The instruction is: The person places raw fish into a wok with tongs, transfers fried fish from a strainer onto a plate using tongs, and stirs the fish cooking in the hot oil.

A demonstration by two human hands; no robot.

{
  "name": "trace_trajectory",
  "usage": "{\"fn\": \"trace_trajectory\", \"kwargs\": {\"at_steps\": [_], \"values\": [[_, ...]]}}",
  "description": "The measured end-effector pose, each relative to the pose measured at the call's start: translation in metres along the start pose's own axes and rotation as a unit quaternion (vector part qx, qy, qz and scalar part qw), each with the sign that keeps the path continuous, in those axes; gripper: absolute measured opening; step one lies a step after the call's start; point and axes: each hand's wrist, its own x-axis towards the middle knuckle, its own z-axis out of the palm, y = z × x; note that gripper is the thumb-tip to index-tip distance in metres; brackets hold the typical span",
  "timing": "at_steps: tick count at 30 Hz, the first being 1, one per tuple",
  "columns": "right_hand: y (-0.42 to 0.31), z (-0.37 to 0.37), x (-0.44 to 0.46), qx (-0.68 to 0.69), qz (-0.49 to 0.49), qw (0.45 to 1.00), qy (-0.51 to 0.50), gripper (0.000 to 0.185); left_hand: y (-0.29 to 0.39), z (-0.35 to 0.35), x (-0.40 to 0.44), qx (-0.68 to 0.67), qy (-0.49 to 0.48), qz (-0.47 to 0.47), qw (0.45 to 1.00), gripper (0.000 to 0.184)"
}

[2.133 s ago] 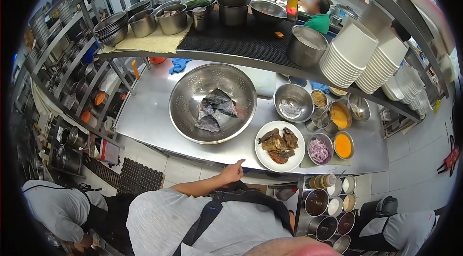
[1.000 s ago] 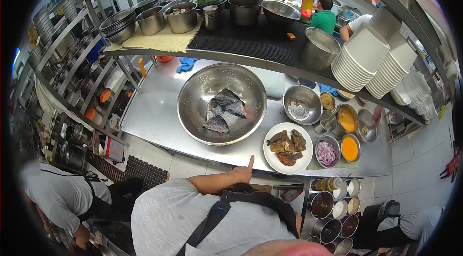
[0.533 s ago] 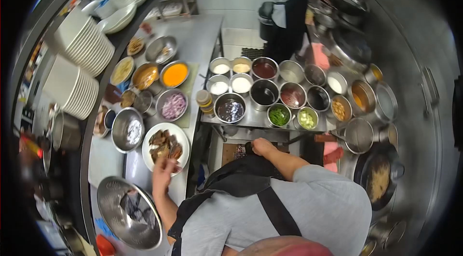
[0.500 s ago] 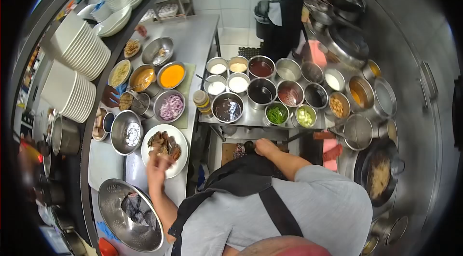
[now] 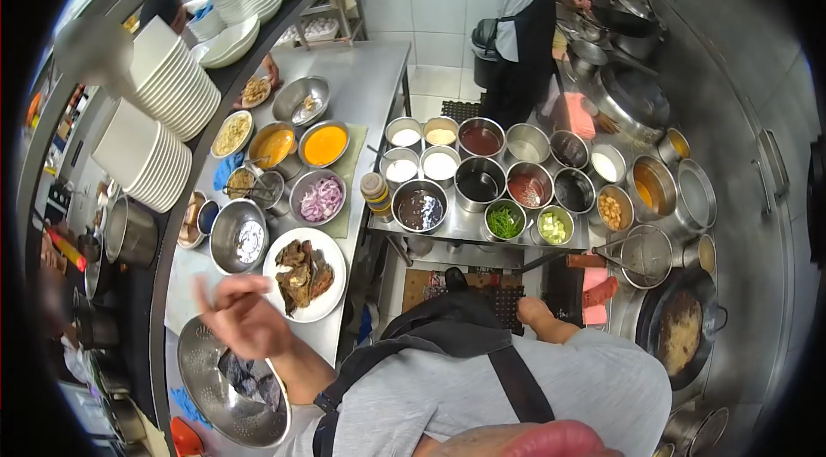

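Note:
My left hand (image 5: 251,317) is raised over the rim of a perforated steel colander (image 5: 194,354), its fingers apart, slightly blurred and holding nothing visible. Dark, skin-like pieces (image 5: 245,379) lie inside the colander. Just beyond the hand, a white plate (image 5: 334,293) bears browned cooked pieces (image 5: 301,274). A steel bowl (image 5: 239,237) stands beside the plate. My right hand (image 5: 535,316) hangs low in front of my body, left of a wooden-handled strainer (image 5: 647,255); its fingers are mostly hidden.
Chopped red onion (image 5: 321,199) and orange sauce (image 5: 325,145) fill bowls on the left counter. Several steel pots of sauces stand ahead, with green herbs (image 5: 504,220) in one. At right, a wok (image 5: 645,328) holds frothy oil. A co-worker (image 5: 525,27) handles pans at the stove.
My left hand has lifted off the plate and moved left toward the colander, its fingers spreading. My right hand has shifted right and closer to my body. A hand reaches a small bowl across the counter.

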Motion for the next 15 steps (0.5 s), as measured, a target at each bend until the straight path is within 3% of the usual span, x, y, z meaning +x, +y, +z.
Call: {"fn": "trace_trajectory", "kwargs": {"at_steps": [1, 2, 4, 6, 7, 8, 9, 10, 13, 15], "values": [[-0.013, -0.013, 0.008, -0.011, -0.026, 1.0, -0.01, 0.022, -0.004, -0.012, -0.009, -0.034, -0.038, -0.091, 0.995, 0.031], [-0.024, -0.021, 0.018, -0.019, -0.064, 0.998, 0.0, 0.021, -0.002, -0.011, -0.015, 0.063, -0.051, -0.108, 0.991, 0.022], [-0.038, -0.018, 0.044, -0.048, -0.181, 0.981, 0.042, 0.016, 0.0, -0.031, 0.004, 0.177, -0.093, -0.008, 0.98, 0.017], [-0.063, -0.014, 0.071, -0.003, -0.202, 0.977, 0.065, 0.017, 0.046, 0.004, 0.057, 0.185, 0.035, 0.104, 0.977, 0.013], [-0.085, -0.037, 0.067, -0.03, -0.216, 0.976, 0.021, 0.02, 0.069, 0.001, 0.086, 0.069, 0.043, 0.15, 0.985, 0.016], [-0.11, -0.064, 0.054, -0.04, -0.257, 0.965, 0.033, 0.021, 0.093, -0.014, 0.113, 0.087, -0.072, 0.214, 0.97, 0.016], [-0.128, -0.074, 0.057, -0.015, -0.284, 0.958, 0.04, 0.02, 0.11, -0.008, 0.147, -0.024, -0.313, 0.217, 0.924, 0.042], [-0.156, -0.101, 0.04, 0.06, -0.29, 0.953, 0.069, 0.02, 0.129, -0.006, 0.164, 0.001, -0.455, 0.218, 0.863, 0.042], [-0.216, -0.172, -0.004, 0.31, -0.421, 0.839, 0.154, 0.018, 0.141, 0.017, 0.165, 0.077, -0.587, 0.215, 0.777, 0.041], [-0.238, -0.265, -0.06, 0.328, -0.454, 0.792, 0.241, 0.018, 0.142, 0.02, 0.16, 0.103, -0.61, 0.205, 0.758, 0.04]]}}
